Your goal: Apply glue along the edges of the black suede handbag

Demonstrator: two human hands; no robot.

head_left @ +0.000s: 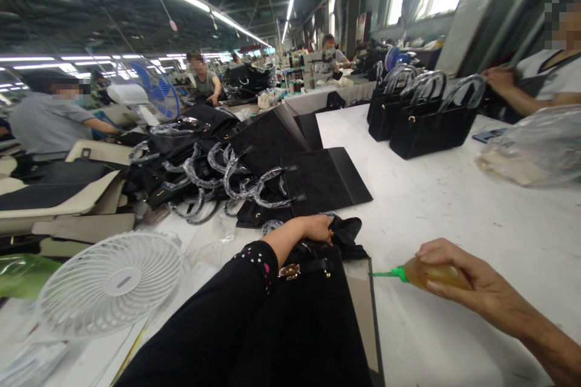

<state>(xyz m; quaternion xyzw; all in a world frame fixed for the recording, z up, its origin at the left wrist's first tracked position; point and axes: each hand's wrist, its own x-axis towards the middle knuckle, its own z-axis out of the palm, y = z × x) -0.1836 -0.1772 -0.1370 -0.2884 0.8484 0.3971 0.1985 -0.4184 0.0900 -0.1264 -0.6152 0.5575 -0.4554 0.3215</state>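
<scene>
In my right hand [454,272] is a squeeze bottle [440,273] of amber liquid, my fingers wrapped round it. Its thin green nozzle [385,274] points left, its tip at the edge of a beige panel [361,296] on a black handbag [313,308]. My left hand [320,228] grips the top of this bag, with the fingertips partly hidden in the dark fabric. Black lining cloth [347,233] bunches up beside that hand. The bag lies in front of me, with a short strap and gold fittings near its top.
Black bags with plastic-wrapped handles [204,175] are heaped beyond my left arm. A white fan [120,281] stands at left. Finished-looking handbags [431,127] stand upright on the white table [431,205], near a clear plastic bag [535,145]. Other people work around, one at far right.
</scene>
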